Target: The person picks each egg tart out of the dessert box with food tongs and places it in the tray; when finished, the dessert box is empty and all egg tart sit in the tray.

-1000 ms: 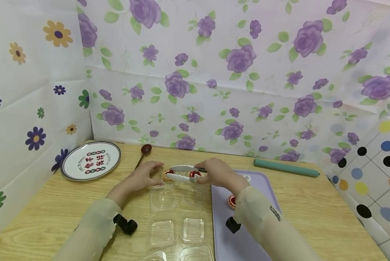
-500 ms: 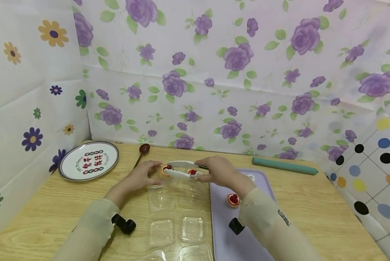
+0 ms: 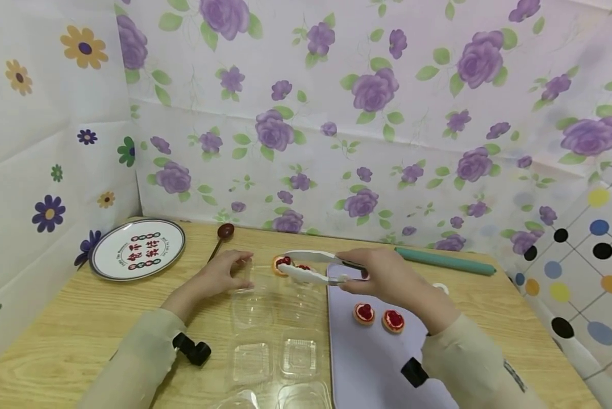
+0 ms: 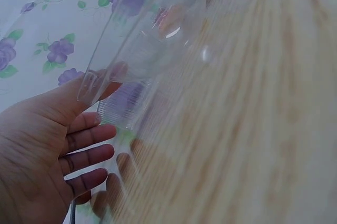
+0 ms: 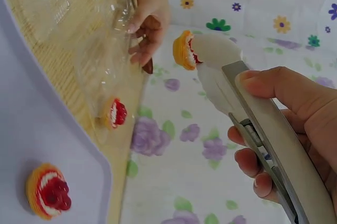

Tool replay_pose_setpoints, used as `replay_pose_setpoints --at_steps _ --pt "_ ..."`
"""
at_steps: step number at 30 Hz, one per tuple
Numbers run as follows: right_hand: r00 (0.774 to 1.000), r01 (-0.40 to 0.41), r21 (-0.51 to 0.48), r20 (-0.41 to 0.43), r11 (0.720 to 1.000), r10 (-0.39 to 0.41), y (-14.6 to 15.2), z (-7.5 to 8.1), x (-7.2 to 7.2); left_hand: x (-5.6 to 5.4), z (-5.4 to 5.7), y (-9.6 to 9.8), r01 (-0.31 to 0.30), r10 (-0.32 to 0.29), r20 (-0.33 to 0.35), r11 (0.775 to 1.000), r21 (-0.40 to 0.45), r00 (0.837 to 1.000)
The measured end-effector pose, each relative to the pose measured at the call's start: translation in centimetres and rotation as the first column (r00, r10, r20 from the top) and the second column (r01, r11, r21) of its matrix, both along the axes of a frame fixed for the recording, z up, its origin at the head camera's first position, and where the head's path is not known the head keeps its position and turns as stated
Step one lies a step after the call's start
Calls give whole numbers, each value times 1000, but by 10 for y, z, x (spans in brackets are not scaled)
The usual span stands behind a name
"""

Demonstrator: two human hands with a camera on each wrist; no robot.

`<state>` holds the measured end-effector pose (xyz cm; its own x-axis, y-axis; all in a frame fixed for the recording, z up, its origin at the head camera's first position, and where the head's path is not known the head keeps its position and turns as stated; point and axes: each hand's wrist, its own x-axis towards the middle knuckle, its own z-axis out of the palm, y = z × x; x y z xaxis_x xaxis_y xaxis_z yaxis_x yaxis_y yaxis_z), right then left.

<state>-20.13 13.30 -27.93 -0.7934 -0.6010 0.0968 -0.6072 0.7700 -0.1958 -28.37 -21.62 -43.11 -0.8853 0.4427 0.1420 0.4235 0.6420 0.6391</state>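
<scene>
My right hand grips white-tipped tongs by their handles. At the tongs' tips a small tart with red berries and white cream is held up, tilted on its side in the right wrist view. My left hand holds the left side of a clear plastic container, the thumb at its edge and the other fingers loosely curled. A second berry tart sits in that container, seen through the plastic. Two more tarts lie on the lilac tray, below my right wrist.
More clear plastic containers stand nearer on the wooden table. At the back left are a white plate with red lettering and a dark wooden spoon. A green roll lies behind the tray, close to the flowered wall covering.
My right hand has moved right with the tongs, and the tart at their tips has come away from my left hand. Both tray tarts now show. My left hand has hardly moved.
</scene>
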Motion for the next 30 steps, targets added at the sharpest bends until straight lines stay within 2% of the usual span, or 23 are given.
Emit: replay_pose_setpoints --at_steps 4,7,11,14,18,23,30 --pt "1000 5 8 -18 1000 -5 18 10 16 -1 0 0 4 -4 -5 1000 0 1000" --pt "1000 11 14 7 1000 -11 31 15 29 0 -1 -2 0 0 -2 1000 0 1000" --pt "1000 5 20 28 1000 -6 48 19 44 1 -2 -3 -5 5 4 1000 0 1000" --pt "1000 5 26 12 1000 -5 61 18 54 0 -2 -2 0 0 6 1000 3 1000" --pt "1000 8 19 7 1000 -8 77 12 64 -1 -2 -2 -3 3 9 1000 5 1000" --pt "999 22 -6 43 1000 -22 97 0 73 -1 -2 -1 -5 5 12 1000 9 1000" --pt "985 77 -12 154 997 -74 117 -24 83 0 -2 -1 0 0 2 1000 -5 1000"
